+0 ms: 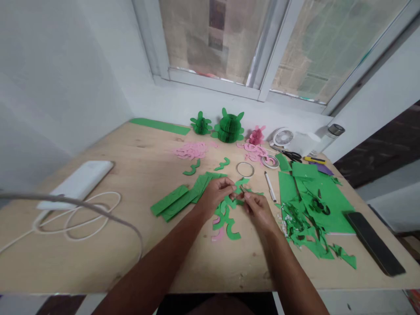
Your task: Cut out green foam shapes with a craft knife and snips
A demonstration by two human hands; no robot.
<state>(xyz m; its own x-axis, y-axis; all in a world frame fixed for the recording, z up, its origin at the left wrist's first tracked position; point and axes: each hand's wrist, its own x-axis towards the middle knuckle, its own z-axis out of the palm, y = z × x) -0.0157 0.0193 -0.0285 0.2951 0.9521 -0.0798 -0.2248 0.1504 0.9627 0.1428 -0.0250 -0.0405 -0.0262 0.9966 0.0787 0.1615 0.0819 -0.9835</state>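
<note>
In the head view, my left hand (220, 189) is closed, thumb and fingers pinching a small curved green paper cutout (242, 182). My right hand (259, 209) is closed close beside it, with a thin strip-like thing at its fingertips that is too small to make out. Beneath and between the hands lie several wavy green paper cutouts (233, 231). A few pink paper cutouts (218, 235) are mixed in with them. Folded green paper strips (179, 202) lie left of my left hand, partly hidden by it.
Green paper scraps (308, 236), a white pen (270, 186) and a dark phone-like slab (374, 243) lie to the right. Honeycomb paper figures (230, 127) stand at the back near scissors (292, 155) and a small fan (282, 137). A white box with cable (78, 181) sits left.
</note>
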